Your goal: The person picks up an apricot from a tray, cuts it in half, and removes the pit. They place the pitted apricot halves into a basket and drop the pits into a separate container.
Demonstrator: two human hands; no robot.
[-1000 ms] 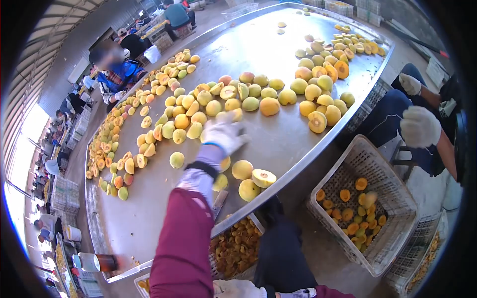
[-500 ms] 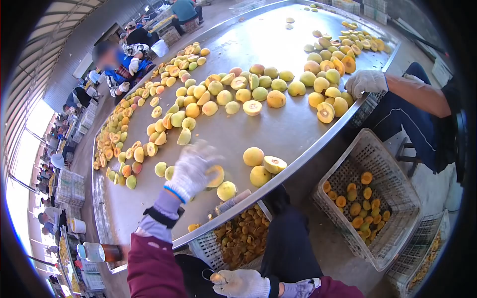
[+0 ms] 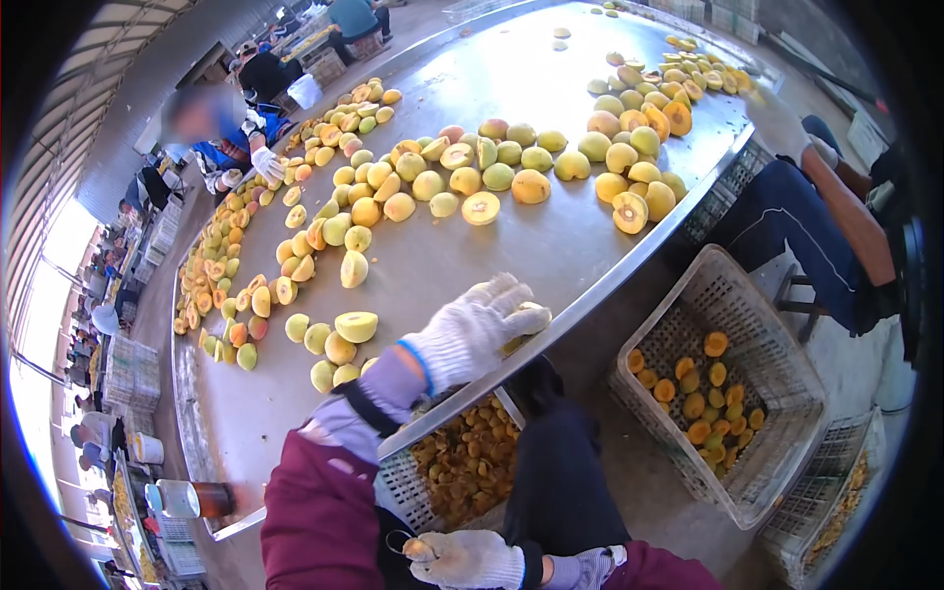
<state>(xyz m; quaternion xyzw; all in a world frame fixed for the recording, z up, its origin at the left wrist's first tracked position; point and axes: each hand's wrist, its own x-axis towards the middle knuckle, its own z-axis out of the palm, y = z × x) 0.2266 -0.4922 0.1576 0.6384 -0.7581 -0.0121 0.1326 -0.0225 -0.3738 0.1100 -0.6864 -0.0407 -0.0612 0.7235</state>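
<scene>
Moved since half a second ago: the gloved left hand [image 3: 472, 329], now farther right along the near edge of the metal table [image 3: 418, 265]. Shifted too: a co-worker's gloved hand [image 3: 777, 120], now blurred, farther up the right side of the table. Now in plain sight on the near part of the table, a small group with a halved fruit [image 3: 356, 326], cut face showing.

Left fingers only slightly bent, a little spread, lying over a yellow stone fruit [image 3: 511, 344] close to the table's near edge, apparently in contact. Because of the glove, cannot tell of any firm hold. Right hand [image 3: 477, 560] below the table's near edge, fingers curled closed around a small wire-loop tool [image 3: 421, 549].

Across the middle of the table, a loose band of fruit [image 3: 428, 185], whole and halved. Under its near edge, a plastic crate [image 3: 395, 489] of brownish pieces [image 3: 467, 462]; right of the table, another crate [image 3: 772, 364] with orange halves [image 3: 716, 344].

By judgement, light for one hand, rather firm, but easy to bruise; cut face likely wet and slippery. Better to hold by the rounded skin sides, thumb opposite fingertips, with gentle pressure.
</scene>
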